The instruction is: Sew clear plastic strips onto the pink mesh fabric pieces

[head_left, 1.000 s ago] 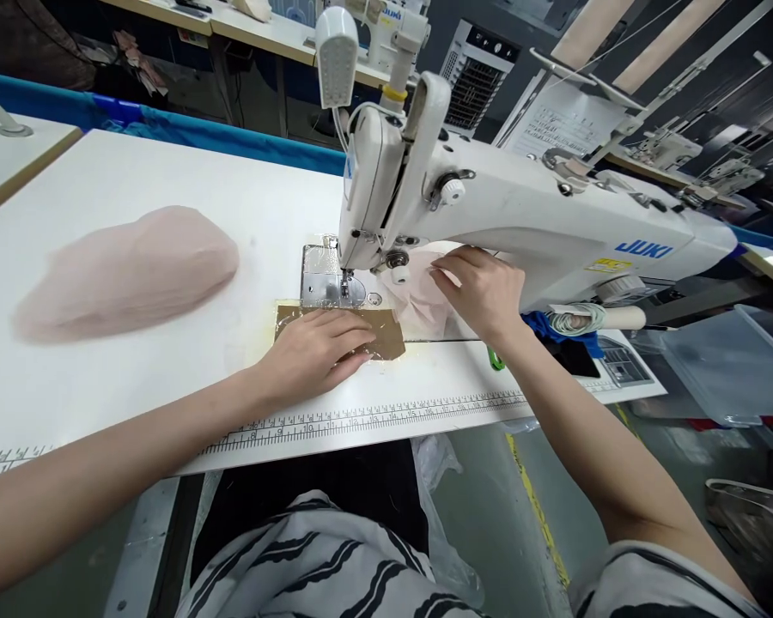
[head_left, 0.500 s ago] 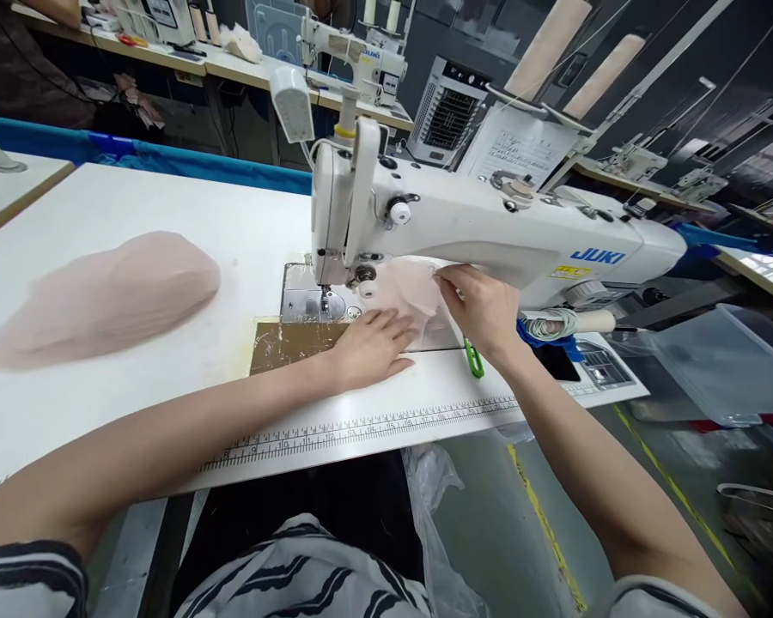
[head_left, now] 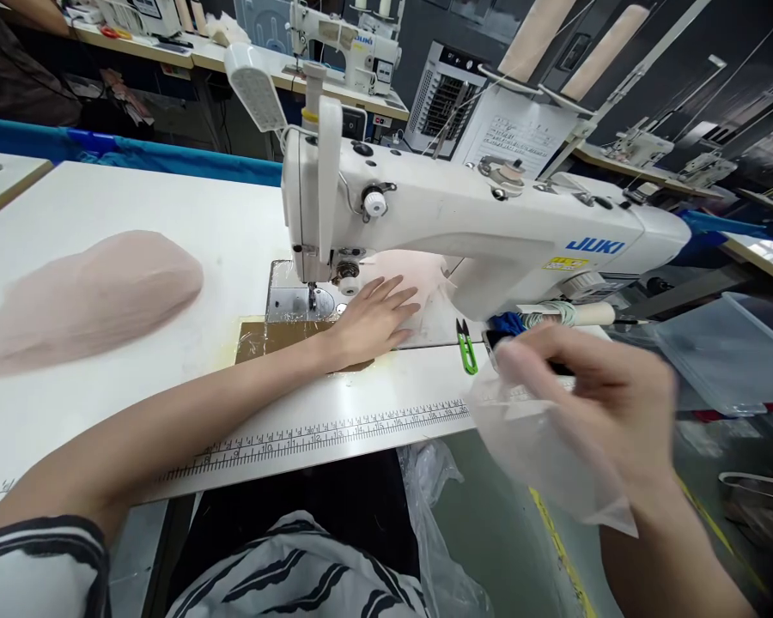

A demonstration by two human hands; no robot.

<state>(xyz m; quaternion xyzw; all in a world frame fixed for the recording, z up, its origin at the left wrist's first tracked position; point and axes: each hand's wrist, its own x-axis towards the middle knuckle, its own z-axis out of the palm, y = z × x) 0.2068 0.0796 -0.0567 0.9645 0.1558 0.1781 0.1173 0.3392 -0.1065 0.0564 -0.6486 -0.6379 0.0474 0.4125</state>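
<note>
My left hand (head_left: pixel 370 322) lies flat with fingers spread over pale pink sheer fabric (head_left: pixel 418 273) beside the sewing machine's needle area. Part of that fabric is hidden by the hand and the machine arm. Off the table's front edge at right, my right hand (head_left: pixel 609 403), smeared by motion, pinches a thin translucent pale piece of fabric (head_left: pixel 528 442) that hangs below its fingers. The white sewing machine (head_left: pixel 425 193) stands over the fabric, its presser foot (head_left: pixel 313 296) left of my left hand. Green thread snips (head_left: pixel 467 348) lie between my two hands.
A heap of pink sheer fabric (head_left: pixel 96 296) rests on the table at left. A printed ruler strip (head_left: pixel 335 436) runs along the front edge. At right are a coil of cord (head_left: pixel 547 316) and a clear plastic bin (head_left: pixel 740 352). Thread cones (head_left: pixel 602 56) stand behind.
My right hand has moved from the fabric under the machine arm out to the right and toward me, carrying a translucent piece. My left hand stays on the fabric, fingers wider apart.
</note>
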